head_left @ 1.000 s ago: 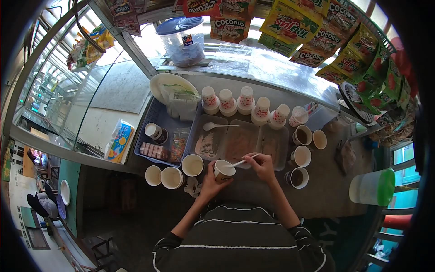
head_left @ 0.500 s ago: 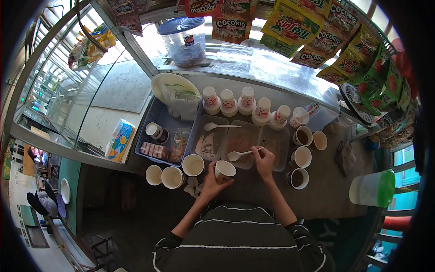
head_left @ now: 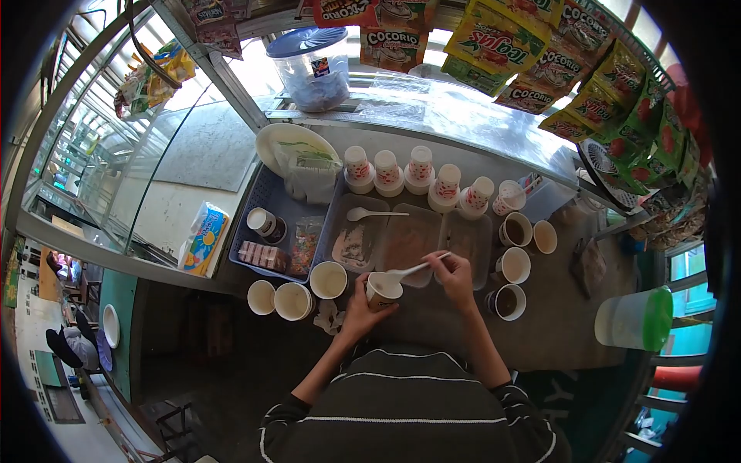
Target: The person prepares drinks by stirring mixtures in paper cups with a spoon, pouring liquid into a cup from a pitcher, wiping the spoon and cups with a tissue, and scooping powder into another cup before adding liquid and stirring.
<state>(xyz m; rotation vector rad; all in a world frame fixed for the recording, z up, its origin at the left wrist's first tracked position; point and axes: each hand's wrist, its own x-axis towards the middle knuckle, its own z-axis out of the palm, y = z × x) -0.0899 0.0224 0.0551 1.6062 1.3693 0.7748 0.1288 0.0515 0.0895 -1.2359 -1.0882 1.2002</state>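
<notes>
My left hand (head_left: 360, 312) is wrapped round a paper cup (head_left: 381, 299), which it holds up near my body. Between the fingers of my right hand (head_left: 454, 279) is the handle of a white plastic spoon (head_left: 413, 269). The spoon's bowl is at the cup's mouth; what lies in it is hard to make out. Just beyond stands a clear tub of brown powder (head_left: 417, 231). Left of it, another tub (head_left: 360, 245) holds a pale pinkish powder with a second white spoon (head_left: 378, 214) lying across it. A third tub (head_left: 468, 239) is on the right.
Several open cups stand left (head_left: 294, 302) and right (head_left: 509, 302) of my hands. Stacks of upturned cups (head_left: 421, 170) line the back. A blue basket (head_left: 245, 224) holds packets at left. A green-lidded jug (head_left: 634, 319) stands right. Sachets (head_left: 494, 38) hang overhead.
The spoon has moved from over the brown powder tub, left and slightly down, to the mouth of the cup. My left hand has stayed in place with the cup.
</notes>
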